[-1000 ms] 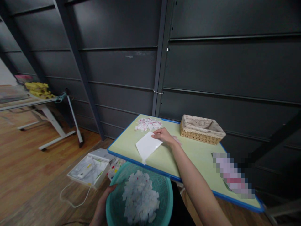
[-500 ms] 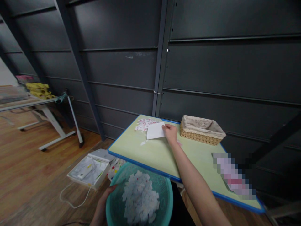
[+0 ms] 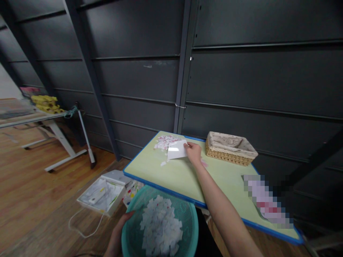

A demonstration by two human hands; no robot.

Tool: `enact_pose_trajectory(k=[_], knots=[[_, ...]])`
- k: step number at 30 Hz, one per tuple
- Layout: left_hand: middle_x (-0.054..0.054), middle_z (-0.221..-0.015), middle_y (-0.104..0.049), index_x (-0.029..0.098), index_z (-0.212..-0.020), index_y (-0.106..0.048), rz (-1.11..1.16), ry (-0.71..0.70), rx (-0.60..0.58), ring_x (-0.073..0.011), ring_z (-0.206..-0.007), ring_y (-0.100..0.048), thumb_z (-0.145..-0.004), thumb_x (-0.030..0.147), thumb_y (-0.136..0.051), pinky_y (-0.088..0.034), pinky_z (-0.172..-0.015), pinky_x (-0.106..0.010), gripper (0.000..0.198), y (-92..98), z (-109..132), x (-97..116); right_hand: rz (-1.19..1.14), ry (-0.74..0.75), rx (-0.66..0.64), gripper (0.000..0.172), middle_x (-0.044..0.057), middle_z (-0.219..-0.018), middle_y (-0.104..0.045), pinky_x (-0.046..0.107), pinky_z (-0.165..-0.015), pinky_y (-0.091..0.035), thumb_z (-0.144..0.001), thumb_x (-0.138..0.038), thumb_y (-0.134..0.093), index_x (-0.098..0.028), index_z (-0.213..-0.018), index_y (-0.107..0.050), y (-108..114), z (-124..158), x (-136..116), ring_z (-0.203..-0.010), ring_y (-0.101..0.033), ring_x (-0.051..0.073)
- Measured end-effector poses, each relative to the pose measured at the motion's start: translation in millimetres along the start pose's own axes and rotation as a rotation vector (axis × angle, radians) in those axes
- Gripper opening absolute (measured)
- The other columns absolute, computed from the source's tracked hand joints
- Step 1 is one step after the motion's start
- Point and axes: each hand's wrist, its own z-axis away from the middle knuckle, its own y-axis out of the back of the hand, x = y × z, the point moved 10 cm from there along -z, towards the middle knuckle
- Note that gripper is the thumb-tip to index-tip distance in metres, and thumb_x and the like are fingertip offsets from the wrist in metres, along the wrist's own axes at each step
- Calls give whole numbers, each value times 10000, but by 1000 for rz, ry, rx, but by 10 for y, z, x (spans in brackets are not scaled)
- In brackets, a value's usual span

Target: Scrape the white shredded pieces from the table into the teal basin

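The left hand [image 3: 119,231] grips the rim of one teal basket [image 3: 190,213] holding one heap of white paper scraps [image 3: 160,230]. Farther out on the table [image 3: 174,176], the right hand [image 3: 193,152] pinches one white card [image 3: 177,150]. One scrap pile [image 3: 162,142] lies just left of the card, and one wicker tray [image 3: 230,143] is near the hand's right.

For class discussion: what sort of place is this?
Likely a workroom: metal wall panels, a desk with paper scraps, a card in the right hand, a basin of scraps in the left hand.
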Motion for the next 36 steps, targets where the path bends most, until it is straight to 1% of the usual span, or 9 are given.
enact_pose_trajectory(k=[6, 9, 12, 17, 21, 24, 27, 32, 36], knots=[[-73, -554, -703, 119, -708, -616, -80, -39, -3, -239, -530, -664, -717, 183, -613, -530, -520, -348, 65, 39, -58, 23, -18, 8, -6, 362, 131, -935, -710, 320, -753, -448, -770, -333, -483, -126, -941, -726, -22, 3, -8, -825, -641, 253], [-77, -581, -712, 115, -710, -623, -58, -18, -24, -239, -564, -672, -703, 175, -621, -534, -548, -346, 61, 30, -61, 0, 16, 26, -14, 354, 121, -904, -716, 303, -719, -448, -768, -335, -491, -135, -938, -728, -32, 9, -28, -802, -642, 242], [-70, -553, -701, 119, -707, -631, -58, 2, -6, -253, -576, -675, -679, 183, -642, -541, -576, -364, 70, 22, -22, -15, -10, 42, 20, 362, 122, -864, -719, 304, -684, -447, -773, -345, -486, -120, -914, -732, 18, 10, -49, -755, -639, 240], [-75, -620, -723, 112, -930, -663, 38, 57, 27, -301, -643, -689, -655, 250, -644, -545, -638, -433, 308, -50, 59, -14, -88, 141, 29, 389, 108, -837, -722, 296, -653, -450, -784, -388, -486, -112, -917, -725, 60, 49, -185, -683, -631, 218], [-95, -676, -737, 110, -988, -657, 69, 51, 21, -308, -655, -689, -661, 304, -633, -543, -646, -446, 381, -98, 79, 32, -61, 246, 21, 360, 97, -853, -723, 286, -655, -447, -795, -389, -488, -145, -907, -728, 46, 116, -333, -695, -638, 210], [-93, -672, -736, 113, -973, -662, 48, 39, 17, -308, -658, -689, -661, 299, -633, -541, -656, -450, 364, -77, 67, 21, -8, 273, 11, 328, 91, -846, -724, 290, -660, -442, -801, -364, -485, -168, -892, -732, 14, 135, -365, -700, -641, 212], [-83, -659, -734, 120, -913, -670, 6, 37, 12, -301, -662, -689, -663, 262, -640, -539, -674, -446, 289, -28, 34, -24, -40, 274, -19, 315, 94, -855, -723, 290, -662, -447, -796, -352, -493, -165, -868, -736, -28, 121, -345, -711, -642, 211], [-66, -667, -740, 140, -754, -653, -53, 19, -4, -250, -656, -690, -683, 200, -647, -539, -693, -386, 93, 47, -31, -45, -118, 230, -33, 317, 99, -830, -723, 309, -673, -459, -773, -354, -510, -148, -848, -739, -58, 74, -264, -726, -644, 225], [-67, -627, -732, 141, -696, -639, -34, -6, -22, -242, -663, -689, -700, 183, -631, -541, -673, -364, 43, 50, -47, -22, -200, 159, -90, 325, 116, -807, -722, 330, -664, -471, -707, -380, -569, -123, -804, -742, -136, 46, -197, -702, -647, 244]])
